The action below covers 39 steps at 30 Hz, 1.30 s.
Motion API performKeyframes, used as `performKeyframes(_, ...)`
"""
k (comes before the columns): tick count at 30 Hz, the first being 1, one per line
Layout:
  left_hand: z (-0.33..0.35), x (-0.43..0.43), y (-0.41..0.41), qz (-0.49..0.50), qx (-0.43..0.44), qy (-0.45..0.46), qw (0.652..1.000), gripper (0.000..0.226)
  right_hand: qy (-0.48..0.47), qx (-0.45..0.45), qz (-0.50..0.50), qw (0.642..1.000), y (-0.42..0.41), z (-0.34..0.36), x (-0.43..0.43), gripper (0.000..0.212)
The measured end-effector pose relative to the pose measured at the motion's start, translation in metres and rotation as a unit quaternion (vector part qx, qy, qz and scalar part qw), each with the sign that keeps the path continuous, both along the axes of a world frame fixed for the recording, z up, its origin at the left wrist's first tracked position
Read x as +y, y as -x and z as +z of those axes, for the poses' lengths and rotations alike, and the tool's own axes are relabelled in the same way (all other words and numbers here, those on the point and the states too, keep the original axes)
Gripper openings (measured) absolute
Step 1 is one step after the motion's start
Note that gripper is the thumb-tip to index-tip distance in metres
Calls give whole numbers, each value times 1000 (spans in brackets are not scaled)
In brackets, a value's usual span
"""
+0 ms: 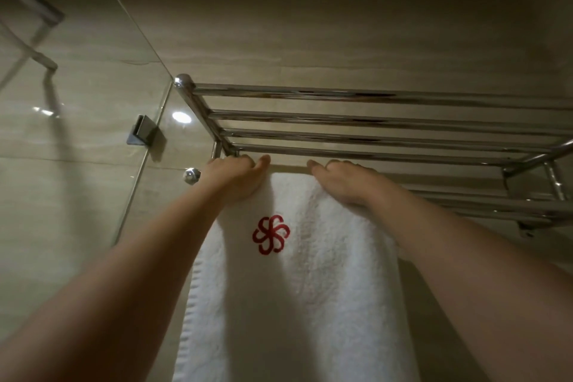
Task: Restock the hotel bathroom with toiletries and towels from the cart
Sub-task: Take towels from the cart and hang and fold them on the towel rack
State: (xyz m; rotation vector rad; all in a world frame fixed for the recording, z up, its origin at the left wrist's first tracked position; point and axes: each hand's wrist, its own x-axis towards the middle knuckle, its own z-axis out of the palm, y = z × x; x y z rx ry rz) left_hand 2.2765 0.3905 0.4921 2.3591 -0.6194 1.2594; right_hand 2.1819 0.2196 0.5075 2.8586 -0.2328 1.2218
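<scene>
A white towel (310, 273) with a red flower-shaped emblem hangs down from the front bar of a chrome towel rack (356, 133) mounted on the beige tiled wall. My left hand (238, 177) grips the towel's top left corner at the bar, fingers curled over the edge. My right hand (344, 180) grips the top right part of the towel in the same way. Both arms reach up from below. The fingertips are hidden behind the towel's fold.
A glass shower panel (77, 133) stands to the left, with a chrome clamp (144, 135) and a round knob (191, 176). The rack's shelf bars above the towel carry nothing. A lower rail (496, 205) runs to the right.
</scene>
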Motion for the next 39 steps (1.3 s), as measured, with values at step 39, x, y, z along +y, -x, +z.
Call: performKeyframes(39,-59,50,46,-382,53,479,788,26,-205,-186,251,928,76,-39,-11,28)
